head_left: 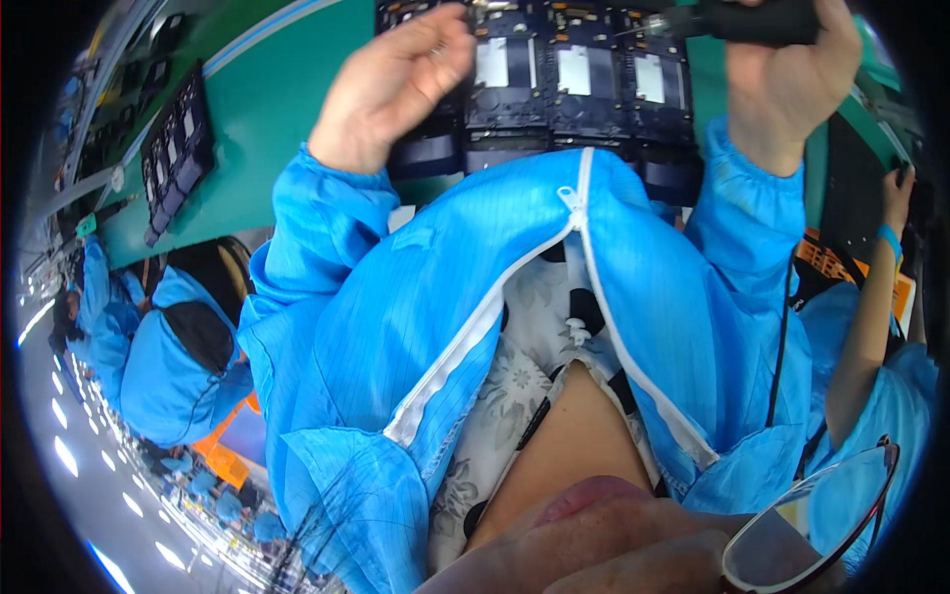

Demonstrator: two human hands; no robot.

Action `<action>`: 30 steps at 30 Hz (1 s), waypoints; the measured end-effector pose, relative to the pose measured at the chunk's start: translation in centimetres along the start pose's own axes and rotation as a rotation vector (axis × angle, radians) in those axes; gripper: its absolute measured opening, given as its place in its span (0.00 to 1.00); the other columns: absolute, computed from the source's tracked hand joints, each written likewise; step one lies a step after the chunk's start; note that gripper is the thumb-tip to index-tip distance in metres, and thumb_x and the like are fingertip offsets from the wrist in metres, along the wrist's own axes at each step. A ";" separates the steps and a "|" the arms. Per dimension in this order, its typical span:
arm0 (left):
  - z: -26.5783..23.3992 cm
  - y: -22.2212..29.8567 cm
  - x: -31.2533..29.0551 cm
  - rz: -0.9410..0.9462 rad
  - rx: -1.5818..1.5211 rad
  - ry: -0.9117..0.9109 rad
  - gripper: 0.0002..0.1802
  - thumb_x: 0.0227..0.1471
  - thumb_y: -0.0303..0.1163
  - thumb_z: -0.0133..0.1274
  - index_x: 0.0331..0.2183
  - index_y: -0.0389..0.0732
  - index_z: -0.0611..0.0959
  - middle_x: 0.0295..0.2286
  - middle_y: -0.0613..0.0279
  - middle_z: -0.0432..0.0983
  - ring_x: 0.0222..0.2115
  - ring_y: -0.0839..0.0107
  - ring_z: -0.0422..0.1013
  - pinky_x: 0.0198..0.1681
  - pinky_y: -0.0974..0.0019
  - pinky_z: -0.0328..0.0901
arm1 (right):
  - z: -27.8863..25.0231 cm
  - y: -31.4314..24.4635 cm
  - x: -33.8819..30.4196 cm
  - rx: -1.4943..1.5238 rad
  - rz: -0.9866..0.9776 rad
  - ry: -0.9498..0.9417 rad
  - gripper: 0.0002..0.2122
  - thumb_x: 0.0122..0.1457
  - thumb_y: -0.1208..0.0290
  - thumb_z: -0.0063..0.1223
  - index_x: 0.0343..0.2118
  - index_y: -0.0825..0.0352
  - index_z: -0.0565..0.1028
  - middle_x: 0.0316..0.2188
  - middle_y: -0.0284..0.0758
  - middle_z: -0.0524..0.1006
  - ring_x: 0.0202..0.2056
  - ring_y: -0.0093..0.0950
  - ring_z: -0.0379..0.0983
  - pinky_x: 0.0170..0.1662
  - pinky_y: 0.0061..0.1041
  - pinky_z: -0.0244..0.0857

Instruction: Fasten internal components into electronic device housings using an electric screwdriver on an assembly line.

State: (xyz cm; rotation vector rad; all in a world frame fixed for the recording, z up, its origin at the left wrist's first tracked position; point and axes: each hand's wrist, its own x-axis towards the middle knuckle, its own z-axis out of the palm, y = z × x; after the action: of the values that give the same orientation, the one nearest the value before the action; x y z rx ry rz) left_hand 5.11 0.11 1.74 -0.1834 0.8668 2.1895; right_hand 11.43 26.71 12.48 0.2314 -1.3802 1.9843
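My right hand point(792, 99) grips a black power screwdriver point(757, 22), held sideways with its thin bit pointing left over a row of dark device housings point(594, 114). These housings lie side by side, each with a white rectangle and small parts near its upper end. My left hand point(391, 89) hovers over the left end of the row. Its thumb and fingers are pinched together near the upper edge; what they hold, if anything, is too small to make out. The far ends of the housings are cut off by the picture's edge.
A green work mat point(247, 129) lies under the housings. Another dark panel of similar housings point(178, 158) stands to the left. A black cable point(782, 337) hangs by my right sleeve. People in blue work clothes point(173, 371) are on the left; another person's arm point(861, 327) is on the right.
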 end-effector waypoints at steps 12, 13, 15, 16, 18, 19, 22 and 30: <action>6.5 -6.0 2.2 -0.140 0.280 0.061 0.19 0.65 0.35 0.39 0.45 0.27 0.72 0.40 0.45 0.75 0.42 0.57 0.75 0.47 0.63 0.74 | -1.3 0.5 -2.6 0.260 0.146 -0.059 0.16 0.62 0.56 0.47 0.41 0.65 0.69 0.21 0.32 0.70 0.22 0.25 0.68 0.30 0.28 0.65; 6.6 -6.1 2.1 -0.131 0.343 0.071 0.20 0.64 0.37 0.42 0.44 0.28 0.74 0.41 0.45 0.75 0.43 0.58 0.75 0.47 0.64 0.73 | -1.4 0.6 -2.8 0.271 0.150 -0.059 0.16 0.62 0.56 0.46 0.41 0.65 0.69 0.21 0.32 0.70 0.22 0.25 0.68 0.30 0.28 0.65; 6.4 -6.3 1.9 -0.109 0.368 0.036 0.20 0.63 0.39 0.43 0.43 0.29 0.76 0.41 0.46 0.76 0.42 0.59 0.75 0.47 0.65 0.73 | -1.5 0.2 -2.7 0.282 0.150 -0.061 0.16 0.62 0.55 0.45 0.42 0.65 0.69 0.21 0.32 0.71 0.22 0.26 0.68 0.29 0.29 0.65; 6.6 -6.5 2.0 -0.089 0.391 -0.005 0.20 0.63 0.41 0.44 0.42 0.31 0.77 0.41 0.48 0.76 0.42 0.61 0.76 0.46 0.65 0.74 | -1.7 -0.4 -2.5 0.281 0.143 -0.060 0.17 0.62 0.55 0.45 0.42 0.65 0.69 0.21 0.32 0.71 0.22 0.26 0.69 0.29 0.29 0.65; 6.5 -7.0 1.9 -0.080 0.390 -0.037 0.20 0.62 0.42 0.45 0.41 0.32 0.78 0.38 0.51 0.77 0.40 0.64 0.76 0.44 0.67 0.73 | -1.7 -1.4 -2.3 0.283 0.149 -0.049 0.17 0.63 0.55 0.44 0.43 0.66 0.68 0.21 0.33 0.71 0.21 0.27 0.69 0.29 0.30 0.65; 6.4 -7.3 1.8 -0.073 0.390 -0.061 0.20 0.62 0.43 0.46 0.40 0.34 0.79 0.36 0.55 0.78 0.37 0.68 0.75 0.42 0.69 0.73 | -1.6 -1.8 -2.4 0.282 0.150 -0.044 0.17 0.63 0.55 0.44 0.43 0.66 0.68 0.21 0.33 0.71 0.21 0.27 0.69 0.29 0.30 0.65; 6.9 -8.0 1.3 -0.117 0.235 -0.178 0.20 0.62 0.43 0.46 0.40 0.34 0.79 0.28 0.62 0.75 0.30 0.75 0.71 0.36 0.73 0.69 | -2.2 -3.3 -2.5 0.247 0.230 0.029 0.20 0.63 0.50 0.40 0.44 0.64 0.69 0.21 0.32 0.71 0.21 0.26 0.68 0.29 0.30 0.65; 6.8 -8.6 1.0 -0.100 0.263 -0.234 0.21 0.63 0.43 0.43 0.39 0.32 0.80 0.20 0.70 0.63 0.23 0.78 0.59 0.28 0.75 0.60 | -3.1 -2.3 -1.8 0.184 0.005 -0.179 0.22 0.62 0.46 0.38 0.43 0.62 0.71 0.21 0.32 0.72 0.20 0.27 0.70 0.26 0.31 0.66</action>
State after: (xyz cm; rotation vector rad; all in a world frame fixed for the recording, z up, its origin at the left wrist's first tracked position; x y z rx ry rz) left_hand 11.38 9.20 1.98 0.1524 0.9780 1.9360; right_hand 14.93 29.06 11.96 0.5014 -1.3070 2.1385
